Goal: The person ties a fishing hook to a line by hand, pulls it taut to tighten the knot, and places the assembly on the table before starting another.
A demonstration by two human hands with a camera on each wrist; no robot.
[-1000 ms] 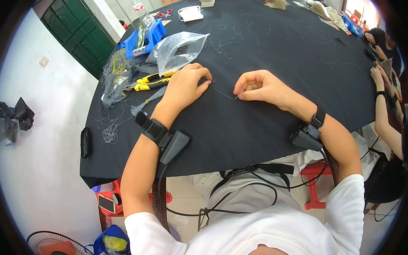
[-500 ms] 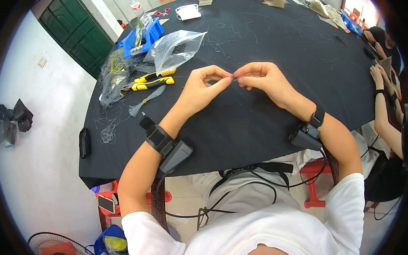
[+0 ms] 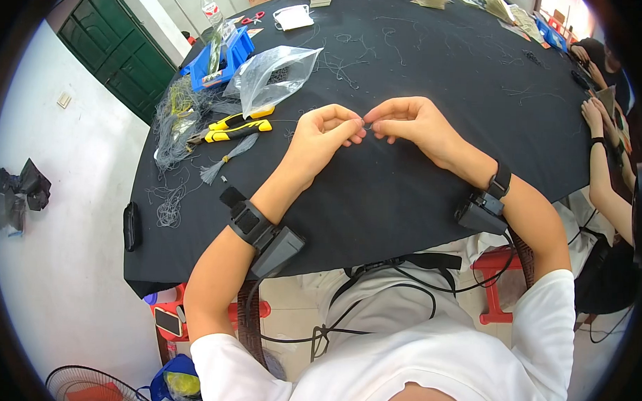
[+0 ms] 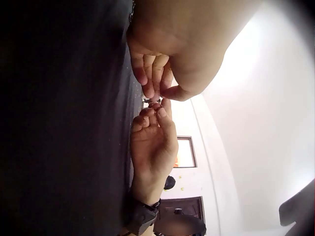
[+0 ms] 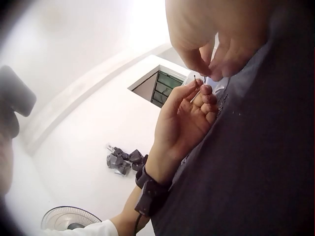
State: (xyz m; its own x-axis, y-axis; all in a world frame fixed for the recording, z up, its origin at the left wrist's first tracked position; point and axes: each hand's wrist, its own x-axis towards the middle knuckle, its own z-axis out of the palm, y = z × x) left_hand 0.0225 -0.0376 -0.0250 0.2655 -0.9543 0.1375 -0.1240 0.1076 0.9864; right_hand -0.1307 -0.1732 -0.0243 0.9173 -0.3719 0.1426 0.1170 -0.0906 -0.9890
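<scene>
Above the black cloth, my left hand [image 3: 322, 140] and my right hand [image 3: 422, 130] meet at the fingertips. In the right wrist view, thin dark pieces [image 5: 195, 78] stand up at the thumb and fingertips of my left hand [image 5: 184, 118], which pinches one. My right hand [image 5: 221, 34] pinches at the same spot from above; its fingertips partly hide what it holds. The left wrist view shows the left hand [image 4: 172, 54] over the right hand [image 4: 153, 142], with a tiny dark bit between them. A faint thread runs left from my left hand in the head view.
Yellow-black pliers [image 3: 238, 130], a tied grey thread bundle [image 3: 227, 159], tangled thread [image 3: 173, 128], a clear bag [image 3: 277, 79] and a blue bin [image 3: 230, 59] lie to the left. A black case [image 3: 132, 226] is at the left edge. Other people's hands [image 3: 594, 114] are far right.
My left hand has moved right to meet my right hand, which has risen slightly. The gap with thread across it has closed. Over the last half second, the left fingers have shifted slightly.
</scene>
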